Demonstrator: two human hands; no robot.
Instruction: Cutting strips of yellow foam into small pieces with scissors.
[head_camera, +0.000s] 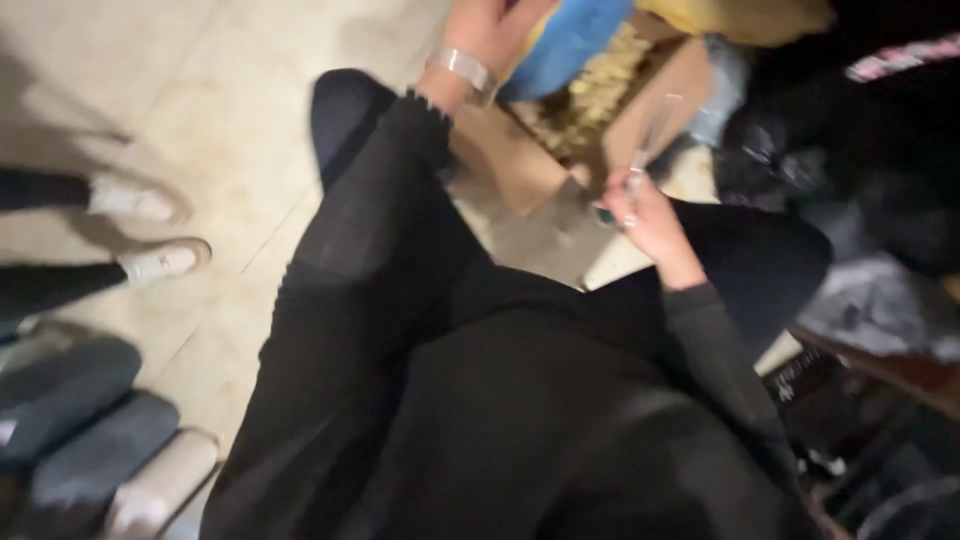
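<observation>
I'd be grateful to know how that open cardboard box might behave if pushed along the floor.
The cardboard box looks full of small yellowish pieces, so probably heavy enough to drag, not slide. Its open flaps would likely flex if gripped.

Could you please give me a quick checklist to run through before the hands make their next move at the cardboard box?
1. Left hand at the blue item over the cardboard box: touching, grip cannot tell.
2. Right hand secure on the clear thin object: ok, pinched at its lower end.
3. Box open and reachable: ok, flaps spread, yellowish contents showing.
4. Another person's white shoes clear of the box: ok, well apart.
5. Image sharp enough to judge details: not ok, blurred.
</observation>
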